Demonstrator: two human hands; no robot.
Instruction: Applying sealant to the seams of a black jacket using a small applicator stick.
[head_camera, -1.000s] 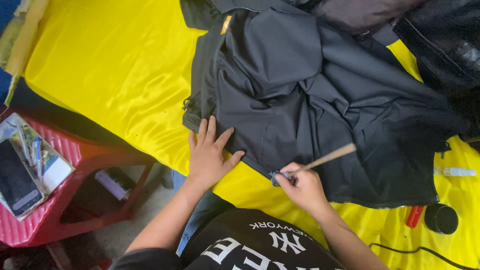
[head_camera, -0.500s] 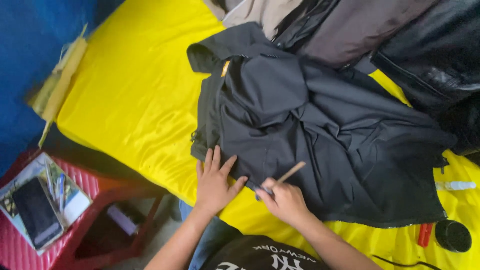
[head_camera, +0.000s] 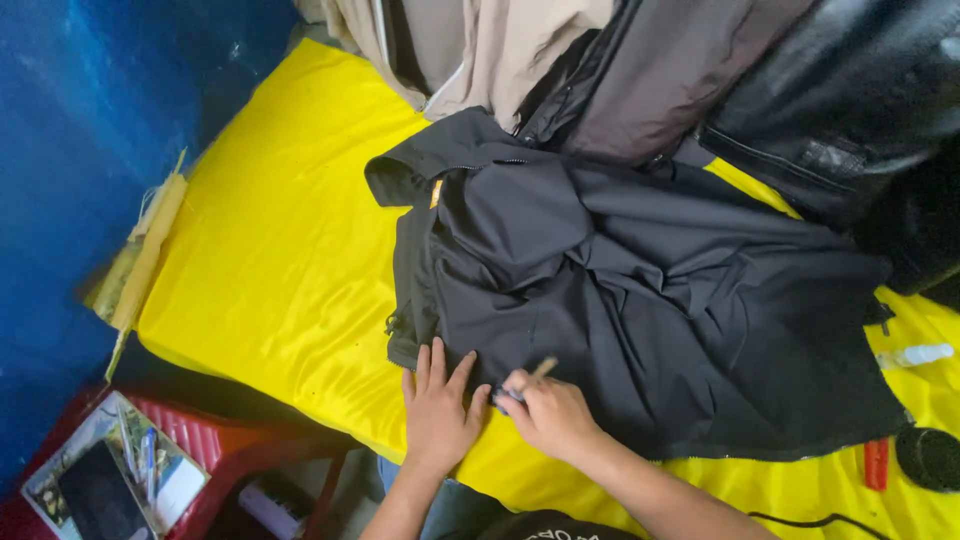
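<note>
Hands closer than a second ago | left hand flat, fingers spread on black jacket hem | right hand, now beside it, pinches wooden-handled tool, less handle showing | work moving left along hem.

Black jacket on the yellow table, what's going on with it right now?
A person has the black jacket spread on the yellow table cover. The left hand lies flat on its lower hem, and the right hand holds a thin wooden-handled tool, tip against the fabric beside the left fingers. Other jackets are piled behind.
</note>
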